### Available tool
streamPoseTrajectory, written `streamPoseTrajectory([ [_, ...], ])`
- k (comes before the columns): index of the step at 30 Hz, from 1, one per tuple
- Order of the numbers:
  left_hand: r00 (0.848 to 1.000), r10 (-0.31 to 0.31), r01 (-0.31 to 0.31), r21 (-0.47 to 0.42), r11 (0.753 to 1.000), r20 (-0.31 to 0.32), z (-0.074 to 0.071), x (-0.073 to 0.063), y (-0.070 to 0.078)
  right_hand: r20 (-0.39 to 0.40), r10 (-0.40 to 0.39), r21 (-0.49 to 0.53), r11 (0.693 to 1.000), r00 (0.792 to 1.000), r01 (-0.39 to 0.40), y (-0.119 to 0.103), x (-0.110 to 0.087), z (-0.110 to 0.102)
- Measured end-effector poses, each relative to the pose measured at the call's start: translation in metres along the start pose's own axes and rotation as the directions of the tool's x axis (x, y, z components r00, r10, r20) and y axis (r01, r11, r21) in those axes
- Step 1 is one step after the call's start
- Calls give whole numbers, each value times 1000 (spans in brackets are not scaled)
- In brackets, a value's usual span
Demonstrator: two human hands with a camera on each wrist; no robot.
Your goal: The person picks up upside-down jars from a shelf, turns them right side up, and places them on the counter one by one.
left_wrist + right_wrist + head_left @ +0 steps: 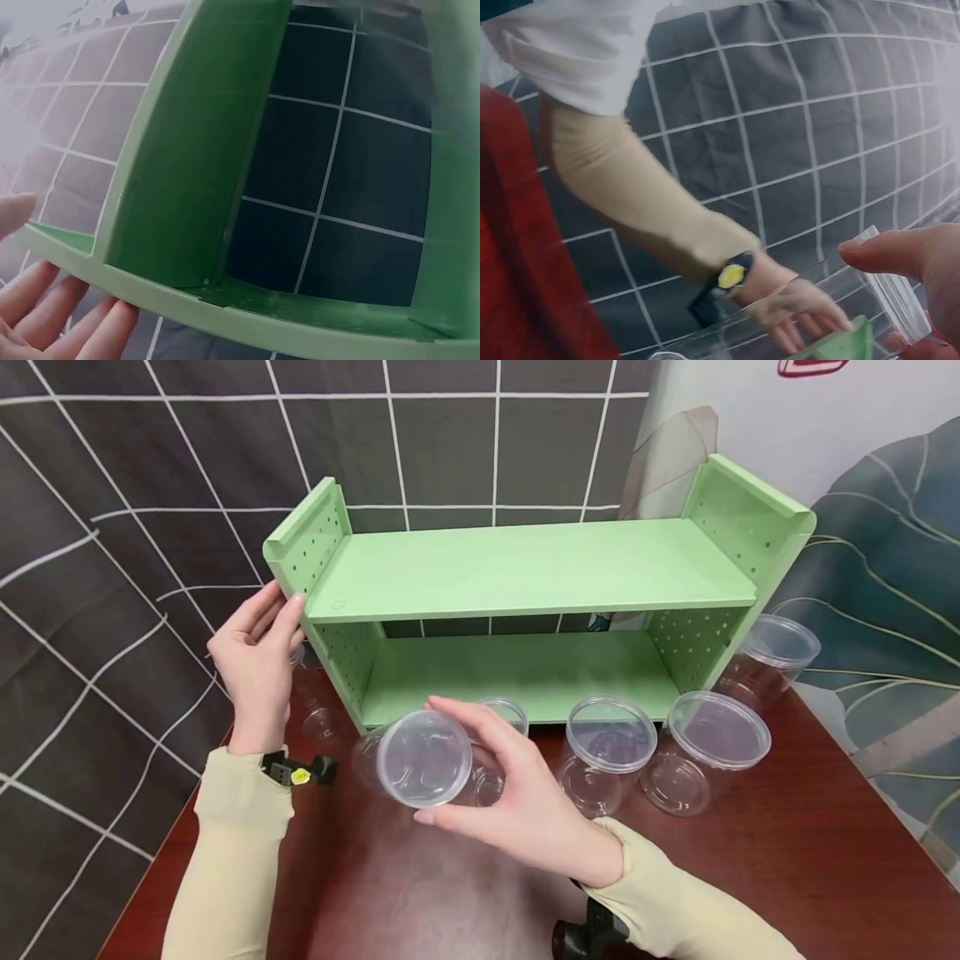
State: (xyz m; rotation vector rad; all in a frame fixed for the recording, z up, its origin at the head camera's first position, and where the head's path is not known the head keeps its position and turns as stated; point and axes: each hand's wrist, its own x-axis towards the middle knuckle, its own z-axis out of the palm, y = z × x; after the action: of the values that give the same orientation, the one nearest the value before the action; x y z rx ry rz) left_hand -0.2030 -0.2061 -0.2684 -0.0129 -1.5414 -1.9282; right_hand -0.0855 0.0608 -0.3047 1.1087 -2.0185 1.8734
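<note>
A green two-tier shelf (pixel 525 568) with perforated side panels stands on the table. My left hand (pixel 258 652) grips the front edge of its left side panel, thumb on the front; in the left wrist view the fingers (pixel 97 322) lie against the panel's outer side. In front of the shelf, my right hand (pixel 517 785) holds a clear plastic jar (pixel 424 758) by its lid, between thumb and fingers. The lid faces the head camera, and in the right wrist view the ridged lid rim (pixel 896 300) shows by the thumb. Behind this hand, another clear jar (pixel 510 714) is partly hidden.
Two lidded clear jars (pixel 611 735) (pixel 718 731) stand before the shelf's right half. One more jar (pixel 776 643) is beside its right panel. Clear plastic (pixel 318 722) shows left of the shelf. A dark gridded cloth (pixel 450 452) hangs behind the reddish-brown table (pixel 420 893).
</note>
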Motion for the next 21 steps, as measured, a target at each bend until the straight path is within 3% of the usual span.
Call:
streamPoseTrajectory([
  [5,998,50,-44,168,985,-33,5,8,0,32,13,-28,1000,999,-12,16,-2,10],
  [10,991,129,-102,365,925,-48,9,14,-1,23,53,-50,997,998,-52,33,0,18],
  [14,987,151,-115,430,895,-49,10,14,-1,9,80,-63,995,997,-79,44,2,26],
  [17,986,159,-121,463,878,-43,9,13,0,14,57,-119,991,998,-55,49,3,33],
  [21,986,165,-130,475,870,-34,9,12,1,24,37,-201,979,999,-31,55,4,40],
])
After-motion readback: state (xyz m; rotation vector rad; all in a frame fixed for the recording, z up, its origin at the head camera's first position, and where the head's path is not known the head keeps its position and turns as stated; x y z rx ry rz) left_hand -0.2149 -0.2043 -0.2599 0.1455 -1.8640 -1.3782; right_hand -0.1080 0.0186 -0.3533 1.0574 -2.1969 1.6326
